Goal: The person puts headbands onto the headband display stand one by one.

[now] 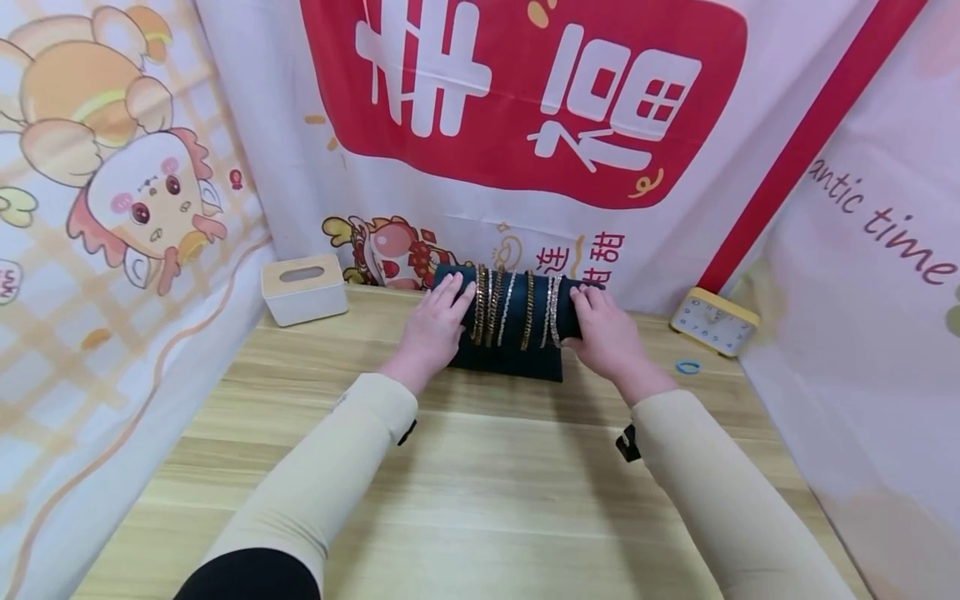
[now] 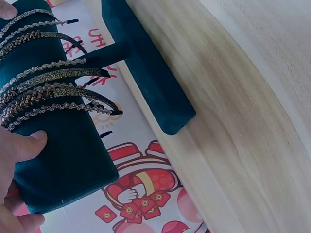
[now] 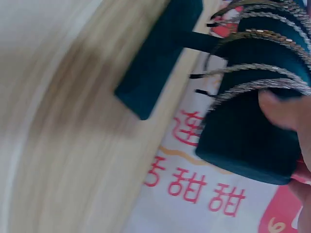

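A dark teal velvet display stand (image 1: 491, 312) has a thick horizontal roll on a post above a flat base (image 2: 150, 73). Several sparkling headbands (image 1: 530, 310), gold-toned and silver-toned, arch over the roll side by side, their dark-tipped ends (image 2: 114, 112) hanging free beneath. My left hand (image 1: 435, 329) grips the roll's left end, thumb on the near face. At the opposite end my right hand (image 1: 611, 337) holds the roll, its thumb (image 3: 279, 109) beside the outermost silver headband (image 3: 257, 86). Part of each hand is cut off in its wrist view.
On the wooden table (image 1: 480, 483), a white tissue box (image 1: 305, 292) with a wood-toned lid stands back left. A yellow-topped clock (image 1: 715, 321) stands back right, with a blue ring-shaped band (image 1: 687, 367) before it. Printed cloths (image 1: 525, 100) hang behind and along both sides.
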Motion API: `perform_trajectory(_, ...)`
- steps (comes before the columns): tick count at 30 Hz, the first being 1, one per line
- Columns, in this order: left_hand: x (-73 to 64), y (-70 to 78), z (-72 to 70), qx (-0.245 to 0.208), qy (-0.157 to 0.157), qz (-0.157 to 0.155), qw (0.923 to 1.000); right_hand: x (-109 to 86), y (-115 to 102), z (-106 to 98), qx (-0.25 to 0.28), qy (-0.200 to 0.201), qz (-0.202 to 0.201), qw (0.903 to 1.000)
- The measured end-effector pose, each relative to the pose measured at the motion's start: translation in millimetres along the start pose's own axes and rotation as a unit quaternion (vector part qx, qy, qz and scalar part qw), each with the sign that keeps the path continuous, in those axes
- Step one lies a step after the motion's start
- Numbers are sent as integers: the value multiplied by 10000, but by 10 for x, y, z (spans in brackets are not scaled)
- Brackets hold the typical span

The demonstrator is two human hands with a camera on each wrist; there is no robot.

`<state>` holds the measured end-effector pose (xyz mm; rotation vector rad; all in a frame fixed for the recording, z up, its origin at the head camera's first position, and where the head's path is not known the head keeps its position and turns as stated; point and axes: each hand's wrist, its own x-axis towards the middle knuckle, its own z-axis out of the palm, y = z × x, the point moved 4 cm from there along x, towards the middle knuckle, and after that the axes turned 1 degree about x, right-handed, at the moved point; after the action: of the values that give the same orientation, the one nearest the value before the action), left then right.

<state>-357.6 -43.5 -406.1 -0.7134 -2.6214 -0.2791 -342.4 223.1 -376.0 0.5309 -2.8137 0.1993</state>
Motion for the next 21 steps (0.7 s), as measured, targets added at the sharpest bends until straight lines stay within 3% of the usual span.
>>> perform_trajectory(3,-10,16,-12,15,-20,46,10000,3,-22,3,134,7,266,9996)
perform_trajectory(6,-4,22,-30,-7,71,65,10000,23,-45,17,531,337,647,9959)
perform_trajectory(12,6,34,-38,-75,28,53,10000,1,-2,25,1809,881,1202,9721)
perform_trajectory(15,-2,34,-52,-41,-6,59,10000,-26,36,27,2164,1069,1145,9636)
perform_trajectory(21,10,25,-90,108,-40,90,9999,-33,17,42,1912,1327,834,9690)
